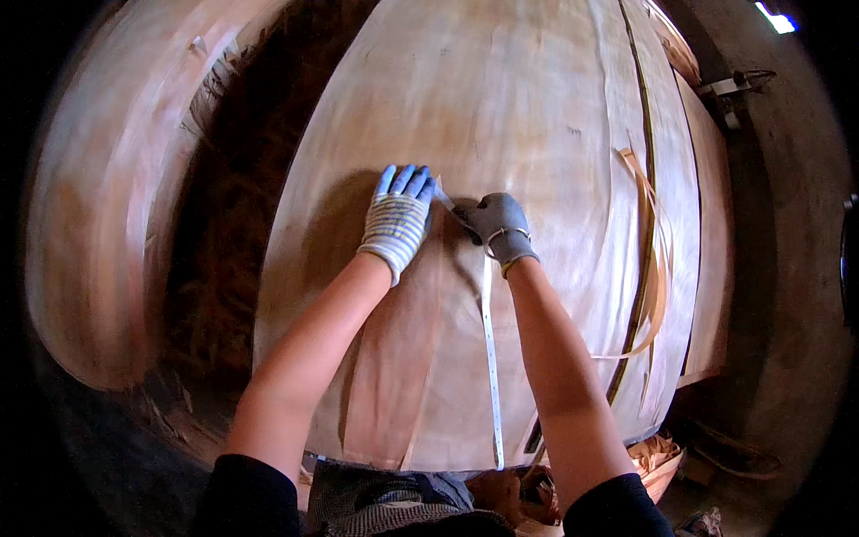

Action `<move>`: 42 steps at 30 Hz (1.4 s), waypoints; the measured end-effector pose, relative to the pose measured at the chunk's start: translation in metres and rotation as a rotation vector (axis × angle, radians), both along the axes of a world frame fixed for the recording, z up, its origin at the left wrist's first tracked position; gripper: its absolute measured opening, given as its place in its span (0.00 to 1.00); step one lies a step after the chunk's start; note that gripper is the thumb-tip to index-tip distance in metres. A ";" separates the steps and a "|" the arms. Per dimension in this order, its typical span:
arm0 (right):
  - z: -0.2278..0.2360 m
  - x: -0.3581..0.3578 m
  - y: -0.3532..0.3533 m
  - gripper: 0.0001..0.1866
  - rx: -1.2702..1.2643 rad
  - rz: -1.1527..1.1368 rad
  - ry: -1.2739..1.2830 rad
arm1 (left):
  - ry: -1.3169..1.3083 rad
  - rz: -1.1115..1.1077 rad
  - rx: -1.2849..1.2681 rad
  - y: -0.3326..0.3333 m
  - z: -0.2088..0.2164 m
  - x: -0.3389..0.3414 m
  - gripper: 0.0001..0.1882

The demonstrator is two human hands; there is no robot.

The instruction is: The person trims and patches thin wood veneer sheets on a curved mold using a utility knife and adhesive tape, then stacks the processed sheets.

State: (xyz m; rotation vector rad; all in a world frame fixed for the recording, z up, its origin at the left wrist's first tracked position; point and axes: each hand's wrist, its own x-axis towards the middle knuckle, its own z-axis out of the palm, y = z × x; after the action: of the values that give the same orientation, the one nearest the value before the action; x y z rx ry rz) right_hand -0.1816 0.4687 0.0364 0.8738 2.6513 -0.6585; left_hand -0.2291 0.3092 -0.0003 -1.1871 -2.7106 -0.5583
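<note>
Head view: how's the left hand (399,217)?
—Flat on the wood sheet (501,107), fingers straight.
—And the right hand (499,228)?
—Curled around a blade-like tool (446,199) pointing toward the left; white tape (491,358) runs below.

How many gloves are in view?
2: a striped, blue-fingered glove on the left hand, and a grey glove on the right hand, both over the pale wood sheet.

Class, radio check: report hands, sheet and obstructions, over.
Left hand flat on veneer sheet. Right hand curled over white tape. Curled strip off right, apart from both hands.
</note>
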 end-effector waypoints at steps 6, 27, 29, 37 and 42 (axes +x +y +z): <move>-0.022 0.030 -0.002 0.13 -0.180 -0.005 0.141 | 0.029 -0.280 0.034 0.016 -0.010 0.021 0.17; 0.004 0.118 -0.141 0.14 -0.513 0.217 -0.077 | -0.076 0.277 0.215 -0.154 0.010 0.190 0.26; 0.013 0.122 -0.152 0.15 -0.501 0.238 -0.046 | -0.110 0.133 0.175 -0.153 -0.001 0.191 0.25; 0.009 0.130 -0.115 0.08 -0.441 0.301 0.153 | -0.128 0.213 0.032 -0.168 -0.004 0.189 0.26; 0.019 0.149 -0.097 0.07 -0.602 -0.039 0.360 | -0.144 0.229 0.070 -0.176 0.003 0.195 0.24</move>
State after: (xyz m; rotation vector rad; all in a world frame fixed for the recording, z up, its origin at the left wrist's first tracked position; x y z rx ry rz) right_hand -0.0328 0.3722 0.0558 0.6712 2.4678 -1.6418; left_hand -0.0342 0.1333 0.0023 -0.8346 -2.8665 -0.7228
